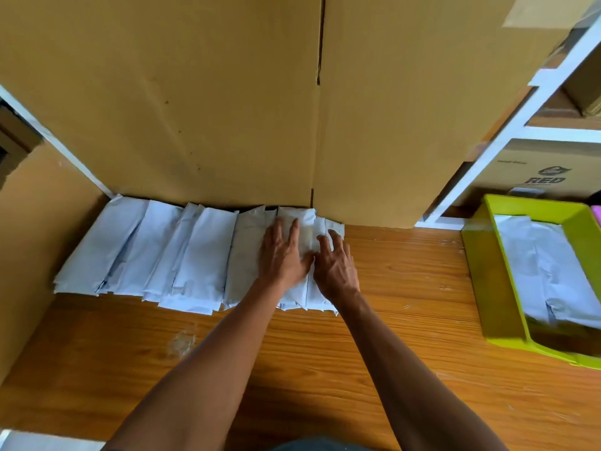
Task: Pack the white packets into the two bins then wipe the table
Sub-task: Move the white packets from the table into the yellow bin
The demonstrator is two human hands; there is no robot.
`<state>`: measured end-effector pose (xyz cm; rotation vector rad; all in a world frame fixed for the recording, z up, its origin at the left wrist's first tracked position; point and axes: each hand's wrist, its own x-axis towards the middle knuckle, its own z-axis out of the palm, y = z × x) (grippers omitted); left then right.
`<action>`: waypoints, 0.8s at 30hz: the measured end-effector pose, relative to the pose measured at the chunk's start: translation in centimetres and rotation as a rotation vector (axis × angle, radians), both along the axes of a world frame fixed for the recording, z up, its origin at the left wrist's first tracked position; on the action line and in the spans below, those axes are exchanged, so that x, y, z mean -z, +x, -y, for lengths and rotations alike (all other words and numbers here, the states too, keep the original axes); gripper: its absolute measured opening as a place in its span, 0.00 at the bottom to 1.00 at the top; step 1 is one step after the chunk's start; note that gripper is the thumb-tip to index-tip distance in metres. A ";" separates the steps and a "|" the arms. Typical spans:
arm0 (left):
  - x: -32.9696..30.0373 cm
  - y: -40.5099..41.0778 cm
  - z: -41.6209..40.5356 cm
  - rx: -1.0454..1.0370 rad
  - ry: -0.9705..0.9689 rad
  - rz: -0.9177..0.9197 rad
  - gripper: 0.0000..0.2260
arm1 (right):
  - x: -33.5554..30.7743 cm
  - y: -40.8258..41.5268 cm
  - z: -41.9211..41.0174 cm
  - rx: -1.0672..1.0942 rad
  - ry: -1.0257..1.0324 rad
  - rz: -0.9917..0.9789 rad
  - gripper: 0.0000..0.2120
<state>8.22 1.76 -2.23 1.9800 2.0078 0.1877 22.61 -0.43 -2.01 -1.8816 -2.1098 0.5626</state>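
Observation:
Several white packets (162, 252) lie in an overlapping row on the wooden table (406, 288), against the foot of large cardboard boxes. My left hand (283, 255) lies flat, fingers spread, on the packets at the row's right end. My right hand (335, 265) rests just beside it on the last packets (320, 229), fingers curled over their edge. A lime green bin (487, 288) at the right holds white packets (546, 271) lying flat inside. A pink edge (596, 214) shows beyond the bin at the frame's right edge.
Tall cardboard boxes (195, 109) stand at the back of the table, another box (35, 239) walls the left side. A white shelf frame (507, 131) with boxes stands at the right rear. Bare wood lies between the packets and the green bin.

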 end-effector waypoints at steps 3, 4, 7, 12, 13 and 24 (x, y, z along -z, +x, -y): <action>0.7 0.0 -1.2 -0.015 0.009 0.037 0.45 | 0.5 0.0 -0.3 0.022 -0.029 0.031 0.23; 0.6 0.0 -1.3 -0.020 0.016 0.043 0.45 | 0.5 0.0 -0.2 0.026 -0.029 0.039 0.24; -0.1 0.2 -1.6 -0.024 -0.018 0.076 0.42 | 0.9 -0.2 0.0 0.038 -0.029 0.056 0.26; -0.4 0.5 -1.9 -0.026 0.027 0.183 0.38 | 1.2 -0.6 0.0 0.015 -0.015 0.077 0.25; -0.7 0.5 -1.7 -0.032 0.054 0.206 0.37 | 1.3 -0.6 0.0 0.008 -0.007 0.082 0.24; -2.5 -3.5 -2.1 -0.254 0.215 0.624 0.36 | 0.1 -3.0 0.5 -0.030 -0.029 0.142 0.31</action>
